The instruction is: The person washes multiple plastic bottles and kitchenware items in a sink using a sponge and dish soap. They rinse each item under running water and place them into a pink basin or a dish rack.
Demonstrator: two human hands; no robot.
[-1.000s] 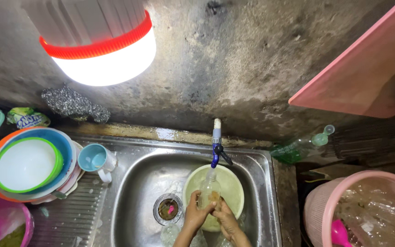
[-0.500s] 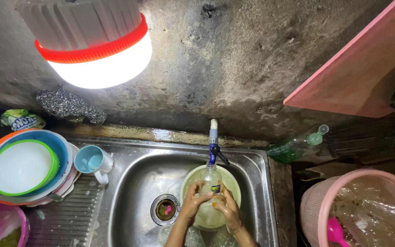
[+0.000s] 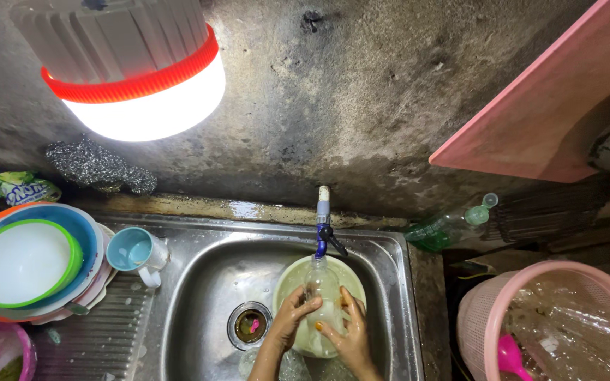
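Note:
Both my hands hold a clear plastic bottle (image 3: 321, 282) upright under the tap (image 3: 324, 226) in the steel sink (image 3: 206, 282). My left hand (image 3: 292, 317) grips its left side. My right hand (image 3: 349, 331) grips its right side and lower part. Behind the bottle, a pale green bowl (image 3: 287, 279) rests in the sink basin. The drain (image 3: 250, 326) lies just left of my left hand.
Stacked bowls (image 3: 26, 261) and a light blue mug (image 3: 134, 250) sit on the drainboard at left. A pink basket (image 3: 559, 324) holds clear bottles at right. A green-tinted bottle (image 3: 446, 227) lies behind the sink. A lamp (image 3: 135, 70) hangs overhead and a pink board (image 3: 538, 120) leans at upper right.
My hands have raised the bottle slightly closer under the tap, and the view has shifted a little; the bottle now stands more upright.

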